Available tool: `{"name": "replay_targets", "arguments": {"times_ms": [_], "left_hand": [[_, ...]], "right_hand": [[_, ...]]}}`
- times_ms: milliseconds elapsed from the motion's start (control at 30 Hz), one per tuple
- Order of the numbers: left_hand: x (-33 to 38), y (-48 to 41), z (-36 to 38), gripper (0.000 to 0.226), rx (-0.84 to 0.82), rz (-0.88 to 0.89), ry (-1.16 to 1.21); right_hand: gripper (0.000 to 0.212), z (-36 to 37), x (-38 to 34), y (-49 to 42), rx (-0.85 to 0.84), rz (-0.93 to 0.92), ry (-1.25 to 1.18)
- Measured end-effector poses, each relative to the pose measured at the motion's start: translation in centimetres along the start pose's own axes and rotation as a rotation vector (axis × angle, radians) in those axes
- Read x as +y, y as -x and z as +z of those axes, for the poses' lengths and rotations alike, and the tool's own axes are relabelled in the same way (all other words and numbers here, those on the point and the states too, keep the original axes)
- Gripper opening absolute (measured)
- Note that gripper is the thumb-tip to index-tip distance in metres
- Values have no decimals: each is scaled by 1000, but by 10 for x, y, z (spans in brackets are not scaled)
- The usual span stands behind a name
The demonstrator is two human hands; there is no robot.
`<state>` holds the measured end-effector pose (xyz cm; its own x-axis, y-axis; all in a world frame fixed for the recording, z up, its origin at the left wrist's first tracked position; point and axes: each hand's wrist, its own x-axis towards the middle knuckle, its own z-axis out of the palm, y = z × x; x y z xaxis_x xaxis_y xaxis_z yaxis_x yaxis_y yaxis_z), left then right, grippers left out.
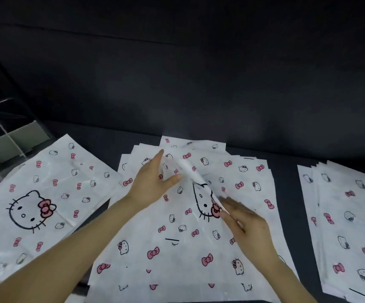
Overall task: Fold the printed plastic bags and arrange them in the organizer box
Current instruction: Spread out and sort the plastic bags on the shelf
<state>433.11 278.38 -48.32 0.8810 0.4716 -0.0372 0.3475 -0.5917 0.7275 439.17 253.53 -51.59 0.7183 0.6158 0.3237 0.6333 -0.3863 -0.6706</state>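
Table (286,171): dark surface carrying three groups of bags; a slick bag could slide on it under a sideways push.
Middle stack (133,154): many bags, loosely fanned at the far edge. Risk: the layers underneath get dragged along with the top one, so the fan spreads further or two bags fold as one.
Right stack (347,226): unfolded bags, well apart from the hands; low risk, unless a forearm sweeps it.
Left bag (52,182): lies flat and creased, its far corner near the box; the left forearm passes just beside it and could nudge it.
Top bag (177,243): the one being worked, on the middle stack in front of the person, not yet in the box. Risk: thin film traps air and springs open, leaving a crooked fold.
Organizer box (9,145): green, with dividers, at the far left edge of the table; no bag visible in it. A bulky or skewed fold may not fit a slot.
Left hand (151,184): released, fingers straight, thumb spread toward the ridge, resting on the film.
Right hand (249,226): released, fingers straight at the ridge's near end; blurred, contact unclear.
Ridge (192,173): raised diagonal fold between the hands. Risk: it sets at a slant if pressed flat now.
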Motion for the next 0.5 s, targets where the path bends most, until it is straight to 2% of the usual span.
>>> {"name": "replay_targets", "arguments": {"times_ms": [33,100,167,233,333,400,500], "left_hand": [[1,-3,-4,82,6,51,-40],[0,-6,-12,69,10,167,-141],[-1,-2,-24,52,-34,175,-108],[-4,9,-40,44,-63,136,-28],[-16,28,-80,13,-23,71,0],[-29,40,-113,18,15,18,-53],[-59,54,-158,35,101,-139,-213]], "right_hand": [[50,-5,-5,-1,-52,23,-70],[29,-13,-14,-5,-140,125,-173],[26,-14,-17,-9,-165,183,-239],[24,-12,-14,-13,-142,140,-123],[58,3,-8,-16,-162,91,135],[69,21,-11,-19,-167,86,240],[70,55,-27,-26,-188,42,368]]}}
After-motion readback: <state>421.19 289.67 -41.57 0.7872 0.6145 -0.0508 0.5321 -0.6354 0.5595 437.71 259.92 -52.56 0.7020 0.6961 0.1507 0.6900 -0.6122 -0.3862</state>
